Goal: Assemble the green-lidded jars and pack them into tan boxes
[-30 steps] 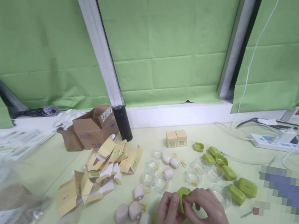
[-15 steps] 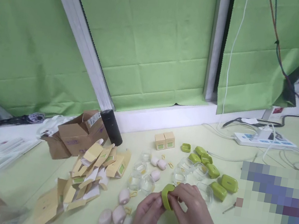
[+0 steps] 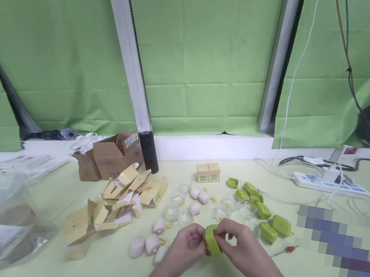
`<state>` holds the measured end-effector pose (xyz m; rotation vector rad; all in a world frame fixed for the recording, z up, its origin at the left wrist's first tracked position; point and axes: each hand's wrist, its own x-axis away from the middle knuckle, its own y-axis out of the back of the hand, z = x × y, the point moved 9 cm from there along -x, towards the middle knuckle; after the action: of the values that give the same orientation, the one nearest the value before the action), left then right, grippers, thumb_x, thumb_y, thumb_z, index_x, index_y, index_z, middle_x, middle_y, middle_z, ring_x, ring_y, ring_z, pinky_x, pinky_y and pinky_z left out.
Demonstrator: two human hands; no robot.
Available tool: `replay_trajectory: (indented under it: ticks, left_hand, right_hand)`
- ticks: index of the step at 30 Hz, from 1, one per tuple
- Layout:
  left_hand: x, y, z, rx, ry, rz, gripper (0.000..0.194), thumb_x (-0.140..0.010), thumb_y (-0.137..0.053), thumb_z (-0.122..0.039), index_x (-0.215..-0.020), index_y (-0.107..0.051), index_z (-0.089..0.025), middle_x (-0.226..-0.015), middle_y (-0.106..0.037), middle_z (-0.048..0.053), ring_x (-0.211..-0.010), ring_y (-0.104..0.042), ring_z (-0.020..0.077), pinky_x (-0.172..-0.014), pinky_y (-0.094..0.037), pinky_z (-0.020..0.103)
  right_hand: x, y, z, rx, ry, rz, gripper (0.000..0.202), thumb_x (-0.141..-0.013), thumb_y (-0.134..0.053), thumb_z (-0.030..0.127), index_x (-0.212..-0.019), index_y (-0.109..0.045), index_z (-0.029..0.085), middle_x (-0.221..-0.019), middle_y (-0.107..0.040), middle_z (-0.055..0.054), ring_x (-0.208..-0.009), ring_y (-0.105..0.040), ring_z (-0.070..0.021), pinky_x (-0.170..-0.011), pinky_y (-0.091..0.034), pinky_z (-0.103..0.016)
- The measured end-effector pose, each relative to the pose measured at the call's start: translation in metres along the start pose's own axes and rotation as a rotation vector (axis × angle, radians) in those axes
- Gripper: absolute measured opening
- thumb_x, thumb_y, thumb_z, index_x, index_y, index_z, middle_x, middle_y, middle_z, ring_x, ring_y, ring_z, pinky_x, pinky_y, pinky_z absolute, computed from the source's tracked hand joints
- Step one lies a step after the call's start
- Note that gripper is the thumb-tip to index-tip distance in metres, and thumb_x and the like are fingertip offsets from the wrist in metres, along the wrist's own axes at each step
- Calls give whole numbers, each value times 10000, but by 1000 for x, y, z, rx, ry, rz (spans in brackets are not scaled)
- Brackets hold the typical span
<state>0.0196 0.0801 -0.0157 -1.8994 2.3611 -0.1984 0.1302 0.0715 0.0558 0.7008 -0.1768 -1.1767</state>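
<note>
A small olive-green plastic case (image 3: 212, 240) is held up over the front of the table, tilted on edge. My left hand (image 3: 188, 244) grips its left side, fingers curled. From the other side my right hand (image 3: 241, 247) pinches it, the fingertips partly hidden behind its rim. Right of the hands lie several similar green cases (image 3: 281, 225), and a small green tray-like piece (image 3: 232, 183) sits farther back. Pale pink rounded pieces (image 3: 152, 244) with yellow loops lie left of my left hand. Clear plastic shells (image 3: 186, 215) stand just beyond the hands.
Opened yellow cartons (image 3: 120, 199) are piled on the left, before a brown cardboard box (image 3: 113, 157) and a black cylinder (image 3: 149, 151). Two small closed boxes (image 3: 208, 172) stand at the back. A power strip (image 3: 330, 184) with cables lies back right, a red-marked screwdriver (image 3: 289, 249) nearer.
The camera view has shifted, so the table items sit a little farther right. Both hands still grip the green case, which has tilted slightly; the left-hand fingers show more curled.
</note>
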Motion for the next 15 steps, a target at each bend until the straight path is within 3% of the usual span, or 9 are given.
replay_trajectory:
  ticks: [3, 5, 7, 8, 10, 12, 15]
  left_hand:
    - [3, -9, -3, 17, 18, 56, 249, -561, -752, -258, -628, -536, -153, -566, -565, -17, -520, -499, 97, -544, -396, 227]
    - [5, -11, -5, 31, 12, 64, 239, -556, -733, -235, -628, -517, -160, -575, -552, -25, -537, -495, 98, -554, -393, 226]
    - [5, -10, -5, 40, 1, 64, 217, -550, -711, -195, -644, -520, -159, -603, -552, -25, -577, -503, 103, -582, -391, 224]
    - [5, -10, -4, 41, -3, 64, 201, -549, -697, -171, -653, -525, -156, -615, -553, -24, -594, -502, 103, -592, -387, 220]
    - [4, -8, -2, 41, -12, 60, 172, -549, -665, -127, -644, -525, -155, -602, -532, -35, -586, -479, 92, -586, -375, 209]
    - [2, -6, -1, 44, -15, 56, 157, -556, -640, -105, -612, -504, -162, -560, -490, -53, -549, -442, 78, -556, -360, 199]
    - [1, -7, 0, 63, -2, 77, 178, -562, -645, -116, -589, -478, -170, -543, -473, -58, -528, -429, 77, -530, -361, 199]
  right_hand:
    - [7, 10, 8, 82, 86, 31, 112, -827, -524, 280, -843, -619, 222, -860, -666, -29, -819, -610, -195, -721, -489, -320]
    - [11, 13, 15, 146, 205, 48, 390, -745, -651, 382, -1096, -557, 238, -1133, -602, -70, -1047, -547, -247, -854, -462, -371]
    - [13, 7, 21, 194, 327, 107, 696, -640, -756, 389, -1251, -448, 262, -1282, -513, -78, -1165, -472, -269, -930, -424, -388]
    - [14, 2, 23, 206, 371, 143, 704, -634, -769, 354, -1253, -446, 267, -1264, -531, -70, -1150, -488, -258, -922, -432, -374]
    - [14, -4, 24, 214, 423, 154, 522, -697, -721, 259, -1173, -504, 254, -1120, -614, -49, -1038, -559, -214, -855, -466, -330]
    - [15, -2, 25, 216, 474, 103, 424, -723, -685, 219, -1117, -529, 237, -1028, -640, -45, -963, -583, -197, -814, -477, -317]
    - [19, 6, 29, 222, 549, 8, 451, -707, -702, 260, -1119, -522, 229, -1011, -640, -57, -946, -581, -208, -809, -471, -335]
